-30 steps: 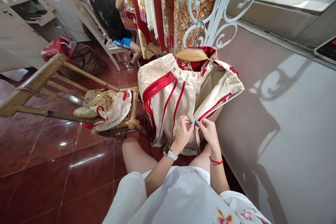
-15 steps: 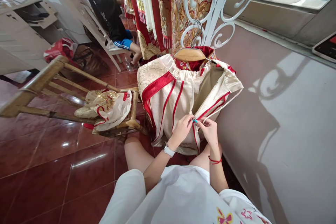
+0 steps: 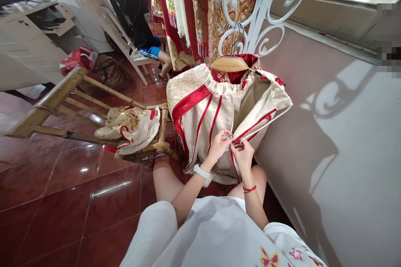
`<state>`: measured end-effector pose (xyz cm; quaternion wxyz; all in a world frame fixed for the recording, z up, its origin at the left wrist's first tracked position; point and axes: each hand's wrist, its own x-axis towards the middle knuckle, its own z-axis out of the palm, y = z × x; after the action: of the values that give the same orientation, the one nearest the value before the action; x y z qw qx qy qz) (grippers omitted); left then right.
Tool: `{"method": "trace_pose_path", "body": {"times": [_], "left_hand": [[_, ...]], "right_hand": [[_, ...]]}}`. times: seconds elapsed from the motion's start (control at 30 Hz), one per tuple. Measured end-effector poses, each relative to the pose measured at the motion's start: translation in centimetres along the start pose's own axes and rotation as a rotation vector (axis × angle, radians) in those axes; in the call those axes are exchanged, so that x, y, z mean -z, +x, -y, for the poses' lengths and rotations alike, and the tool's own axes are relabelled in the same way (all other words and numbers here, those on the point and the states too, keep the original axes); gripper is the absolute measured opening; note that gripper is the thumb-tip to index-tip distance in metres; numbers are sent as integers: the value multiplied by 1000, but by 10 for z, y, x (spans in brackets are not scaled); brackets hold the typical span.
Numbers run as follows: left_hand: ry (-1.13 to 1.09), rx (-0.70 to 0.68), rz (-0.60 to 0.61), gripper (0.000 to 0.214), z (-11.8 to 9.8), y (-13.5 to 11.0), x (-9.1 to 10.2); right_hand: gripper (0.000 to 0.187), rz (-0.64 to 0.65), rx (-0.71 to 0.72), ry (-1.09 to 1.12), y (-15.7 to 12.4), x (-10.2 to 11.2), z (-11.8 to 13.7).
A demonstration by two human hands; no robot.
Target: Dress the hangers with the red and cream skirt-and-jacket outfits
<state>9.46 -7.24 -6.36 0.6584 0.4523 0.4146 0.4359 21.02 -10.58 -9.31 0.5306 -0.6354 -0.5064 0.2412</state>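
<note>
A cream garment with red trim [image 3: 200, 112] hangs on a wooden hanger [image 3: 229, 64] from a white scrolled metal stand [image 3: 250, 12]. My left hand [image 3: 220, 144] pinches the garment's front edge where the red trim meets. My right hand [image 3: 242, 153] is closed on the same edge right beside it, fingertips touching. A small teal thing shows between the fingers; I cannot tell what it is. A white watch is on my left wrist, a red string on my right.
A wooden chair [image 3: 75, 108] at left carries a folded cream and red garment [image 3: 131, 127]. Red and gold garments [image 3: 194, 12] hang behind. Another person [image 3: 134, 16] sits at a white table in the back. A grey wall [image 3: 338, 142] runs along the right.
Both hands have moved slightly up the garment's front edge and closer together. The view has shifted a little.
</note>
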Motion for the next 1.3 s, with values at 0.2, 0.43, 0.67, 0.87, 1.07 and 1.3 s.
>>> {"method": "trace_pose_path", "body": {"times": [0.2, 0.43, 0.67, 0.87, 1.07, 1.3], "left_hand": [[-261, 153, -37, 25, -21, 4, -5], [-288, 36, -83, 18, -69, 22, -15], [-329, -97, -88, 11, -119, 50, -40], [-307, -249, -196, 20, -140, 55, -62], [-43, -324, -103, 17, -130, 57, -47], [422, -435, -55, 22, -108, 58, -26]], "right_hand": [[20, -1, 60, -32, 1, 1, 8], [20, -4, 41, -10, 7, 0, 7], [25, -50, -5, -63, 14, 2, 0], [26, -106, -47, -56, 24, 1, 14], [31, 41, -86, 14, 22, 10, 12], [62, -306, 73, 7, 80, 57, 25]]}}
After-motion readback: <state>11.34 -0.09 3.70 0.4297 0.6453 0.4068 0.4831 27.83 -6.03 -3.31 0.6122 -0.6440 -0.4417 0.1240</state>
